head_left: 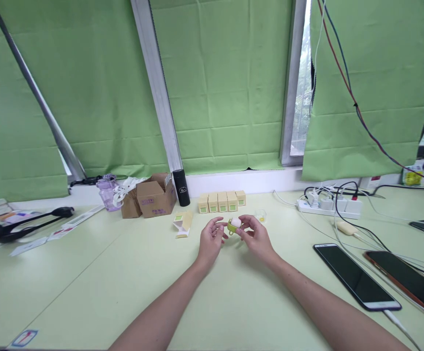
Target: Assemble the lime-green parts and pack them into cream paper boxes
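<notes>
A small rounded white item with a yellow-green band and loop (232, 227) is held just above the table between my two hands. My right hand (256, 237) grips it from the right, with thumb and fingers pinched on it. On the other side, my left hand (211, 239) has its fingers apart and curved, the tips at the edge of the green part; whether they touch it I cannot tell. Beyond my hands stands a row of small kraft-coloured boxes (218, 202) with green labels. An opened small box (183, 224) lies left of my left hand. A small clear container (260, 215) sits behind my right hand.
At the back left are a brown carton (156, 199), a black flask (181, 187) and a purple bottle (107, 192). To the right lie a white-framed phone (356, 275), a darker phone (409, 280), cables and a power strip (331, 207). Black-handled equipment (25, 224) rests far left.
</notes>
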Motion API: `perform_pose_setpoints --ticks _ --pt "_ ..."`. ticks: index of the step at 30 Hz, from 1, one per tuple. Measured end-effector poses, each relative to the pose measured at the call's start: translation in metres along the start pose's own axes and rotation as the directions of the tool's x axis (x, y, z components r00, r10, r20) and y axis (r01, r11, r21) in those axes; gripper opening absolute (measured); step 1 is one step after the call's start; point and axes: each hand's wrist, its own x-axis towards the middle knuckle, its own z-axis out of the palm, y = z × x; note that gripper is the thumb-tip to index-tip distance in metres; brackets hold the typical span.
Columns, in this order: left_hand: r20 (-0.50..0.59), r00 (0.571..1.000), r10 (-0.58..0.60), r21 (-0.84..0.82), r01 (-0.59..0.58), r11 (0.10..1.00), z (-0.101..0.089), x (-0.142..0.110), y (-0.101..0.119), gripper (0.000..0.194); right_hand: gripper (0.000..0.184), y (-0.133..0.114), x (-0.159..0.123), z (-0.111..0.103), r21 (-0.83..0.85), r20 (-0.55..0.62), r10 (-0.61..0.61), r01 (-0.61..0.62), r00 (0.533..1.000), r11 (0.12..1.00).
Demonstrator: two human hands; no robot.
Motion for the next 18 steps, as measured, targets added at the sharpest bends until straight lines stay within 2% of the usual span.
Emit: perform_pose_setpoints --ticks 4,7,13,18 --pt "-0.009 0.995 0.099 0.160 -0.096 0.982 -0.0009 0.0002 -0.0007 0.034 0.045 0.0009 0.0028 0.0017 0.206 -0.004 0.099 -0.096 0.995 0.974" --pt "0.031 0.976 0.218 0.316 -0.216 0.924 -0.0026 -0.0023 0.0004 0.037 0.048 -0.0010 0.0043 0.0016 0.299 0.002 0.160 -0.153 0.987 0.942" --pt "0.201 0.871 0.447 0.505 -0.484 0.715 -0.0075 -0.0037 -0.0009 0.051 0.052 -0.0071 0.0032 0.0010 0.412 0.050 0.264 -0.261 0.963 0.873" --pt "0.286 0.814 0.506 0.569 -0.569 0.594 -0.0085 -0.0031 -0.0025 0.051 0.054 -0.0086 0.0014 0.0032 0.434 0.083 0.310 -0.314 0.947 0.844"
